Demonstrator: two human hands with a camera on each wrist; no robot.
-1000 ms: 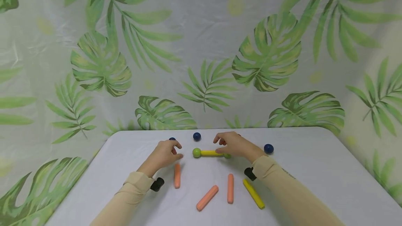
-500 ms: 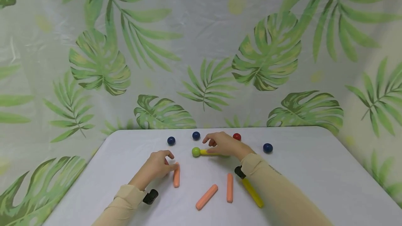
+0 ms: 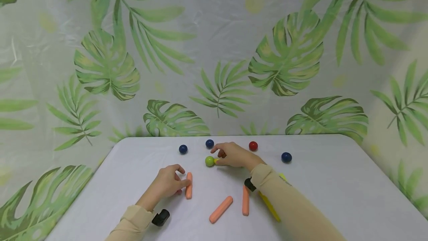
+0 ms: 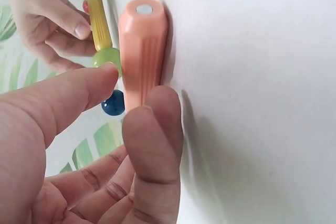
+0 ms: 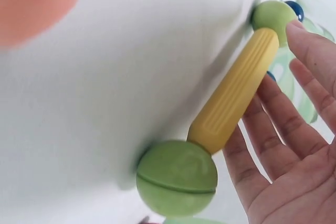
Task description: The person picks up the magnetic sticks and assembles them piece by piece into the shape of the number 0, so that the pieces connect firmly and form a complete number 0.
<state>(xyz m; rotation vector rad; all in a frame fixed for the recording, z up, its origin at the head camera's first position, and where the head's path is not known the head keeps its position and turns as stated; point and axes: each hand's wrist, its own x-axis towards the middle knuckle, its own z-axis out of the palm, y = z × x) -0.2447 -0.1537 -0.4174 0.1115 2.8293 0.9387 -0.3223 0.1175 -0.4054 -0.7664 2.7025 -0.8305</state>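
My left hand [image 3: 167,182] is at an orange ribbed stick [image 4: 142,45] lying on the table, thumb along one side and fingertips at the other. In the left wrist view a thin gap shows between thumb tip and stick. A silvery disc sits in the stick's end. My right hand [image 3: 234,155] reaches over a yellow ribbed stick [image 5: 236,90] with a light green ball [image 5: 176,179] at one end and another green ball [image 3: 209,161] at the other. Its thumb tip is right at the far ball, and its fingers extend loosely beside the stick.
Two more orange sticks, a slanted one [image 3: 221,209] and an upright one [image 3: 245,203], lie nearer me. A yellow stick [image 3: 270,206] is partly under the right sleeve. Behind are blue balls [image 3: 183,149] and a red ball [image 3: 253,146]. A leaf-print curtain [image 3: 220,66] hangs behind the table.
My left hand has come down and toward me to the orange stick. My right hand has slid left along the yellow stick toward the left green ball, uncovering the red ball.
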